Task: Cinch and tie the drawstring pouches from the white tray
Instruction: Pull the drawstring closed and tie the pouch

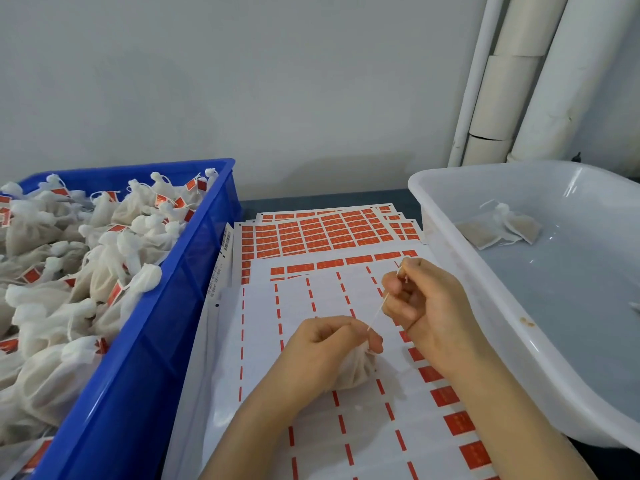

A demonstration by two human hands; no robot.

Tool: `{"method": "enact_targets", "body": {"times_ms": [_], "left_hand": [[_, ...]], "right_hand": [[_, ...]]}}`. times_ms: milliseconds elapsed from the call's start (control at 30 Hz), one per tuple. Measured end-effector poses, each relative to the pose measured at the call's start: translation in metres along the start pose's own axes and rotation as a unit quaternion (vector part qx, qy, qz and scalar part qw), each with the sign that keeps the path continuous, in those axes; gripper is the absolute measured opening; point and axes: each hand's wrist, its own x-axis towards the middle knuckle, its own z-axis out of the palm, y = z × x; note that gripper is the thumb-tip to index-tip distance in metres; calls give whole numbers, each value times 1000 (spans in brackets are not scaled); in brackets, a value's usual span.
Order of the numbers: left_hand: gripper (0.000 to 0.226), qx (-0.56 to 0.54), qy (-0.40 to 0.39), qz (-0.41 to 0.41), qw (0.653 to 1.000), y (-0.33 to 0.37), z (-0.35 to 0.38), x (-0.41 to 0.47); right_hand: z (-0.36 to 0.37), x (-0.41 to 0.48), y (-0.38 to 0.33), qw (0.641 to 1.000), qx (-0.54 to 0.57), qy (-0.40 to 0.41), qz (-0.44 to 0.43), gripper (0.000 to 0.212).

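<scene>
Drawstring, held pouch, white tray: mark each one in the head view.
drawstring [378, 311], head view, middle of the taut stretch.
pouch [356, 370], head view, gathered cloth body below the fingers of the left hand [322, 344].
white tray [502, 188], head view, bare inner back wall.

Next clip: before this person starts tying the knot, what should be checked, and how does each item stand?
1. Grip of the left hand on the small white fabric pouch, at its neck: ok.
2. Pinch of the right hand on the thin white drawstring: ok.
3. Drawstring pulled straight between the hands: ok.
4. Pouch mouth fully cinched: cannot tell, fingers cover it.
5. Supply of flat untied pouches in the white plastic tray: ok, two visible.
</scene>
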Motion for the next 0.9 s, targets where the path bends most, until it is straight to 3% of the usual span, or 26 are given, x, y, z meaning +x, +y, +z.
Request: {"method": "enact_targets", "body": {"times_ms": [67, 133, 233, 367, 533, 633, 733, 900], "left_hand": [[47, -30, -6, -2, 1000, 0, 0, -1], [50, -45, 1, -2, 999, -1, -1, -1], [49, -74, 0, 3, 997, -3, -2, 1], [20, -138, 6, 28, 990, 1, -1, -1], [17, -124, 32, 42, 991, 1, -1, -2], [18, -116, 66, 22, 991, 1, -2, -1], [22, -121, 91, 2, 989, 2, -2, -1], [21, -131, 115, -12, 985, 2, -2, 0]], "right_hand": [[0, -1, 0, 987, -154, 25, -45, 32], [2, -1, 0, 973, -222, 32, -62, 34], [3, -3, 0, 962, -257, 38, -80, 31], [6, -5, 2, 948, -300, 9, -106, 21], [9, -6, 9, 924, -366, -28, -109, 17], [5, -1, 13, 911, -396, 14, -110, 12], [-6, 5, 18, 860, -484, 117, -109, 5], [-21, 10, 26, 766, -611, 197, -31, 37]]}}
